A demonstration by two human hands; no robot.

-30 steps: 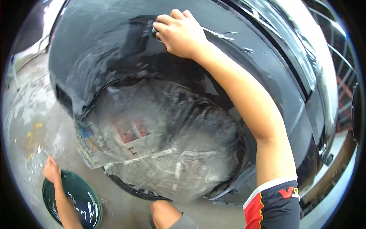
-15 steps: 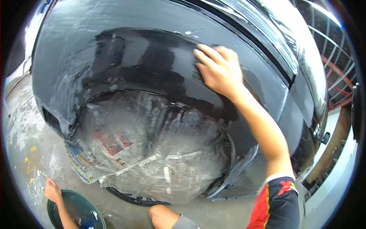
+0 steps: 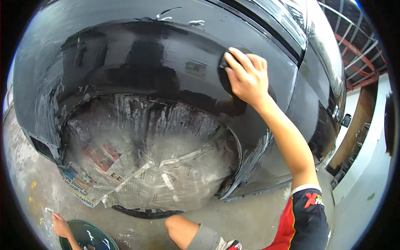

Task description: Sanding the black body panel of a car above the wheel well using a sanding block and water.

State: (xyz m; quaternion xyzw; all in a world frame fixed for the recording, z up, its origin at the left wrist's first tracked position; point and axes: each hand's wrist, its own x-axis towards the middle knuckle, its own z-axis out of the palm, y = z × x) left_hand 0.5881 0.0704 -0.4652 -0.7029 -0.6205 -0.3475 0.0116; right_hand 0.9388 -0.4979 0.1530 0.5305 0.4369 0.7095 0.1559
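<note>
My right hand [image 3: 248, 79] presses against the wet black side panel [image 3: 183, 54] of a vehicle, above and to the right of the wheel arch. Its bent fingers grip a small black pad [image 3: 223, 62], of which only an edge shows. Whitish streaks mark the panel towards the left and beside the arch. Down at the lower left, my left hand [image 3: 61, 226] hangs by the rim of a dark green bucket [image 3: 89, 233]. Its fingers are curled in, and whatever they might hold is hidden.
Newspaper and clear plastic sheeting [image 3: 166, 179] mask the wheel, with a strip of tyre [image 3: 141, 213] below. My bent knee [image 3: 181, 231] is close in front. Concrete floor [image 3: 137, 233] runs underneath, and a pale wall [image 3: 362, 179] stands at the right.
The view has shifted, so the vehicle appears further left and the bucket lower. My right hand has moved right along the panel, still pressed to it. My left hand remains by the bucket.
</note>
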